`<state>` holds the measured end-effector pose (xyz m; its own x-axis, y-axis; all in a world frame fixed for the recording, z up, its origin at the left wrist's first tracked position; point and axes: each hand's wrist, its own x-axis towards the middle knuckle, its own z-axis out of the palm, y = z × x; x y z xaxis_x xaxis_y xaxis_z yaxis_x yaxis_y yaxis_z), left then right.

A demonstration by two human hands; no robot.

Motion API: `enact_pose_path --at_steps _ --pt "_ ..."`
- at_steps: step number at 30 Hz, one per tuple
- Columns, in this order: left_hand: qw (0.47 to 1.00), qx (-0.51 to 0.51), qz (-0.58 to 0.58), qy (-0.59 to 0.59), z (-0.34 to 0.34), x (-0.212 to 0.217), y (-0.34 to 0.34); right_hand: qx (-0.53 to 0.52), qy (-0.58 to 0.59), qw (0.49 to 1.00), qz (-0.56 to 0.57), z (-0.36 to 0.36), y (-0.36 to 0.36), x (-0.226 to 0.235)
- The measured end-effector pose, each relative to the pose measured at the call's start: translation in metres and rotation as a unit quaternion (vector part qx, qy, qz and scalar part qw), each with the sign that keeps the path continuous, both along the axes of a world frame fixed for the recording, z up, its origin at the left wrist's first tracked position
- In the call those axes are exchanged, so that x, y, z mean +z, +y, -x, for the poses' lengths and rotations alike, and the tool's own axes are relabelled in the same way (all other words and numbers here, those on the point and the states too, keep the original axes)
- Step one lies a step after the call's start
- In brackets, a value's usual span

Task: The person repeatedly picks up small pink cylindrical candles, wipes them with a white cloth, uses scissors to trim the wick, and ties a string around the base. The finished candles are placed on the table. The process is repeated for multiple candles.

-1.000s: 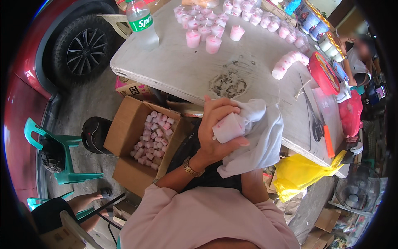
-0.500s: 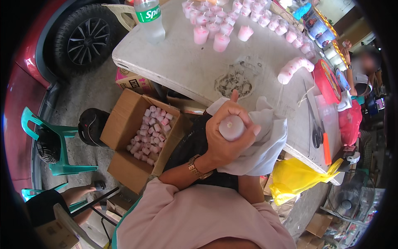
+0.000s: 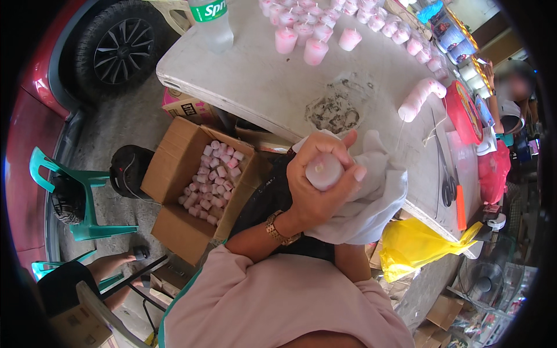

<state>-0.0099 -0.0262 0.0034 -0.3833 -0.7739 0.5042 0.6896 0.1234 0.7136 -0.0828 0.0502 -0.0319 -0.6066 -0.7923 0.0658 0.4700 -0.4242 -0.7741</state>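
My left hand [image 3: 310, 194], with a gold watch [image 3: 277, 228] on its wrist, is closed around a pale pink candle [image 3: 324, 170]. The candle's round end faces up, with a small spot at its centre. Beneath and beside it bunches a white cloth [image 3: 371, 200]. My right forearm [image 3: 351, 264] runs up under this cloth, which hides the hand and its fingers. Beyond the hands, a greyish smeared patch [image 3: 339, 110] marks the white table [image 3: 261, 81]. Pink candles [image 3: 316, 51] with wicks stand in a group at the far side.
An open carton [image 3: 168, 156] of short pink-white pieces [image 3: 214, 180] sits left below the table. A clear bottle [image 3: 213, 29] stands at the table's far left. Rightward lie a strung pink roll [image 3: 422, 98], scissors [image 3: 447, 185], an orange-handled tool [image 3: 461, 206] and a yellow bag [image 3: 420, 246].
My left hand has tilted a little with the candle still in it, its upper fingers shifting right. The cloth has moved slightly to the right. The whole view has shifted a little.
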Motion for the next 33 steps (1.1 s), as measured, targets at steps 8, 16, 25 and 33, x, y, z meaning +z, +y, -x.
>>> enact_pose_path --at_steps 8,16,25,33 --pt "0.999 -0.018 -0.042 0.014 0.003 -0.004 0.001 -0.001 0.001 1.0 -0.005 0.002 0.0 -0.003" --pt "0.997 -0.056 -0.057 -0.01 0.001 -0.004 0.0 -0.003 0.003 1.0 -0.004 0.002 -0.002 -0.004" --pt "0.997 -0.05 -0.049 -0.024 0.002 -0.001 -0.004 -0.006 0.011 1.0 -0.008 0.006 -0.002 -0.003" --pt "0.994 -0.036 -0.097 -0.038 0.003 -0.012 0.002 0.008 0.028 0.998 -0.052 0.007 0.0 -0.014"
